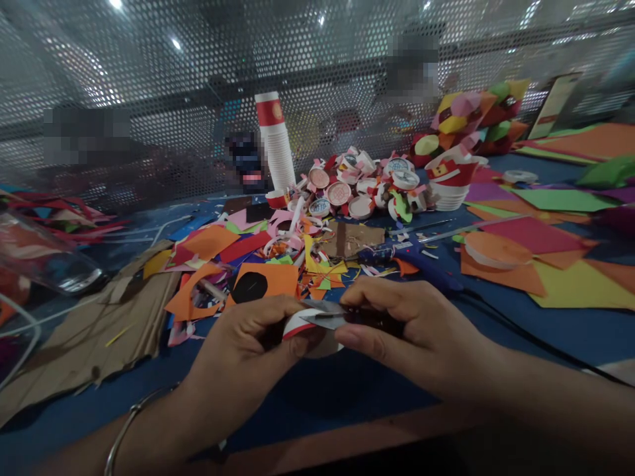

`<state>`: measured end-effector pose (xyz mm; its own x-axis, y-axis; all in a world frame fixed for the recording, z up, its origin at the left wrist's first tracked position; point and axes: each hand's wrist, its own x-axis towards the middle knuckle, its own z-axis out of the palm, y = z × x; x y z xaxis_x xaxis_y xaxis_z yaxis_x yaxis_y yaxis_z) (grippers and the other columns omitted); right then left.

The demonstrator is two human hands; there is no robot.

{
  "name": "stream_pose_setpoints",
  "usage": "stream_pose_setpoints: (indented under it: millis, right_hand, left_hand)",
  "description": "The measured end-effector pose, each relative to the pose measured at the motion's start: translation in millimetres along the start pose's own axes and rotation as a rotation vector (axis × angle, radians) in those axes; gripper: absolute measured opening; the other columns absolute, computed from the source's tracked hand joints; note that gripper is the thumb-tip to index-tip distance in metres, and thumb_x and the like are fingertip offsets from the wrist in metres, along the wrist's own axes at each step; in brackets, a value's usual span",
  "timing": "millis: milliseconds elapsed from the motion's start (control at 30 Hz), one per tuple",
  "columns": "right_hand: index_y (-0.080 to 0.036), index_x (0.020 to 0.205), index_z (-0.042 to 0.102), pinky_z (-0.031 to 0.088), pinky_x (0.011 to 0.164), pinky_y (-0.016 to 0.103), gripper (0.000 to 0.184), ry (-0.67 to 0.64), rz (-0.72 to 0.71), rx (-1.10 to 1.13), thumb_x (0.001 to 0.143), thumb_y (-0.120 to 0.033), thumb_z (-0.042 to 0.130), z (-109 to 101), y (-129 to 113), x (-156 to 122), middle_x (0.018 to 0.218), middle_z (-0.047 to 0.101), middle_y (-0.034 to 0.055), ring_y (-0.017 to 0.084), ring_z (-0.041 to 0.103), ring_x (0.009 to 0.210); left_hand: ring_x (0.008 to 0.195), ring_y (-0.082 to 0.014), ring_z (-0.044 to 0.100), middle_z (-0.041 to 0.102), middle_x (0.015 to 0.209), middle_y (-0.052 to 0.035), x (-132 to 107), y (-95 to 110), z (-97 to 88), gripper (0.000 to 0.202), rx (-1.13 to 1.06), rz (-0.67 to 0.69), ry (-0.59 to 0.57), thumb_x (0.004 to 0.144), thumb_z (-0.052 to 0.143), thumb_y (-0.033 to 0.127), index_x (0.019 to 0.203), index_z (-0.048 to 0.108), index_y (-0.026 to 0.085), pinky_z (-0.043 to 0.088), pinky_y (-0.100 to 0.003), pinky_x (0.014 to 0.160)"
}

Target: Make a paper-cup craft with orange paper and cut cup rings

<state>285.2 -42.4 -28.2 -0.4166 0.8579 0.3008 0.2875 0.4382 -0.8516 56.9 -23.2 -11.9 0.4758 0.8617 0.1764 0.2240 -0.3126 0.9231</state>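
Observation:
In front of me, my left hand (268, 344) is closed around a paper cup (297, 322), white with a red band, pinched between thumb and fingers. My right hand (401, 324) is closed on a pair of scissors, its fingers hiding most of the handles. The grey scissor blades (325, 320) point left and lie against the cup at its rim. How far they cut into it I cannot tell. Just beyond my hands lies an orange paper sheet (278, 281) with a black paper circle (249, 283) on it.
A tall stack of paper cups (278, 145) stands at the back beside a heap of cut cup bottoms (340, 193). A blue glue gun (421, 261) with a black cord lies beyond my right hand. Corrugated cardboard (109, 330) is at left, coloured paper sheets (580, 277) at right.

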Motion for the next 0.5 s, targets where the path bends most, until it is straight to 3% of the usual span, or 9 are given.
stream_pose_setpoints:
  millis: [200, 433, 500]
  right_hand:
    - [-0.019, 0.087, 0.064, 0.034, 0.054, 0.024, 0.025, 0.012, 0.013, -0.017, 0.102, -0.038, 0.065, -0.2, -0.5, 0.7, 0.069, 0.052, -0.0061, 0.009, 0.044, 0.059]
    - [-0.02, 0.082, 0.063, 0.033, 0.055, 0.025, 0.034, 0.01, 0.06, -0.003, 0.105, -0.043, 0.059, -0.1, -0.1, 3.6, 0.066, 0.046, -0.0061, 0.01, 0.041, 0.059]
    - [-0.02, 0.081, 0.063, 0.034, 0.056, 0.026, 0.033, 0.051, 0.064, -0.008, 0.105, -0.042, 0.058, -0.8, -0.2, 4.0, 0.067, 0.047, -0.0058, 0.01, 0.041, 0.06]
  left_hand:
    - [0.068, -0.0101, 0.067, 0.076, 0.074, 0.0015, 2.9, -4.0, -4.6, 0.006, -0.044, -0.027, -0.058, 0.089, 0.077, 0.023, 0.086, 0.082, 0.022, 0.054, -0.014, 0.064]
    - [0.067, -0.0108, 0.056, 0.065, 0.07, 0.0014, 8.5, -11.3, -13.0, 0.021, 0.008, -0.088, -0.1, 0.09, 0.08, 0.036, 0.08, 0.078, 0.019, 0.045, -0.019, 0.061]
    - [0.069, -0.0118, 0.057, 0.068, 0.074, 0.0005, 8.7, -12.2, -14.3, 0.021, -0.011, -0.126, -0.105, 0.091, 0.08, 0.039, 0.084, 0.08, 0.02, 0.046, -0.02, 0.064]
